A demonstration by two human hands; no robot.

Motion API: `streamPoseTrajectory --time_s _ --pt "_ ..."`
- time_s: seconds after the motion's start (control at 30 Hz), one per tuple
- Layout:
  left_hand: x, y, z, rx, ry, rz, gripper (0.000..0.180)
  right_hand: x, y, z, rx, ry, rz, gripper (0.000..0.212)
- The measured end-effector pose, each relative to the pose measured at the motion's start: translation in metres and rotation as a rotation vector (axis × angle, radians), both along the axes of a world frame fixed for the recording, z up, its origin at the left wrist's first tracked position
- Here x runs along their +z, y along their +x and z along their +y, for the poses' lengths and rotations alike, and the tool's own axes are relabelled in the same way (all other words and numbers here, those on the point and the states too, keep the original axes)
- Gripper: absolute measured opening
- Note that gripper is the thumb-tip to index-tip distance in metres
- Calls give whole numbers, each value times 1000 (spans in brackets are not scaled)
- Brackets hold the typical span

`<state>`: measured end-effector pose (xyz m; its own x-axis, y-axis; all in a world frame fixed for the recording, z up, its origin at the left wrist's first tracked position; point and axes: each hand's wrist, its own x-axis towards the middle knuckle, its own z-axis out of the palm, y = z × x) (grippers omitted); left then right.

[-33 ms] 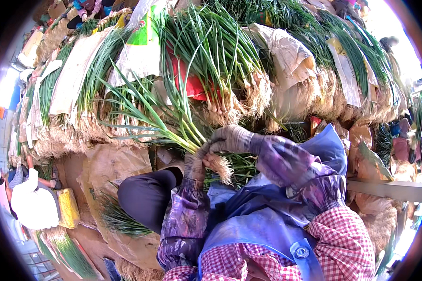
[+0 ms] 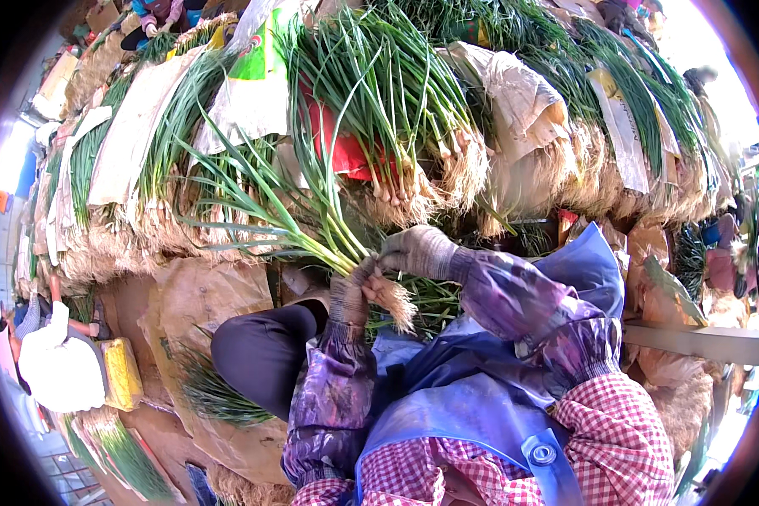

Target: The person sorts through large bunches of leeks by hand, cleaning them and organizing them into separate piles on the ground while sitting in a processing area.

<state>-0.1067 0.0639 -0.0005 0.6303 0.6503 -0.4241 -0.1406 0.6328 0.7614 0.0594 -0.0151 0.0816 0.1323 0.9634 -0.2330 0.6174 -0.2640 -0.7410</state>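
Observation:
A small bunch of spring onions [image 2: 299,236] lies in my left hand [image 2: 350,295], its green leaves fanning to the upper left. The gloved fingers are wrapped round the pale lower stalks, and the bushy roots [image 2: 394,304] stick out to the lower right. My right hand [image 2: 420,251], also gloved, is bent in a pinch right beside the stalks, close to the left fingertips. Whatever is between its fingers is too small to make out. Below both hands, more green leaves [image 2: 434,304] lie by the blue apron [image 2: 472,371].
Ahead runs a long heap of spring onions [image 2: 388,93] with roots facing me, partly covered by sacks [image 2: 514,93]. My bent knee [image 2: 257,358] is at left, near a brown sheet [image 2: 211,295] and loose leaves [image 2: 219,392]. Another person in white [image 2: 63,363] is at far left, by a yellow bundle [image 2: 122,375].
My right hand has shifted very slightly at the stalks. The spring onions stay in my left hand.

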Motion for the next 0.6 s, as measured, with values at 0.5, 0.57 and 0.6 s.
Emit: streamPoseTrajectory --time_s 0.5,0.57,0.6 --pt "79 -4 16 59 -5 -516 24 -44 48 -2 -668 -81 -283 17" --pt "78 10 20 3 -35 -545 22 -28 76 17 -733 -193 -388 28" --pt "76 19 14 -15 -57 -524 24 -33 85 15 -701 -185 -365 30"
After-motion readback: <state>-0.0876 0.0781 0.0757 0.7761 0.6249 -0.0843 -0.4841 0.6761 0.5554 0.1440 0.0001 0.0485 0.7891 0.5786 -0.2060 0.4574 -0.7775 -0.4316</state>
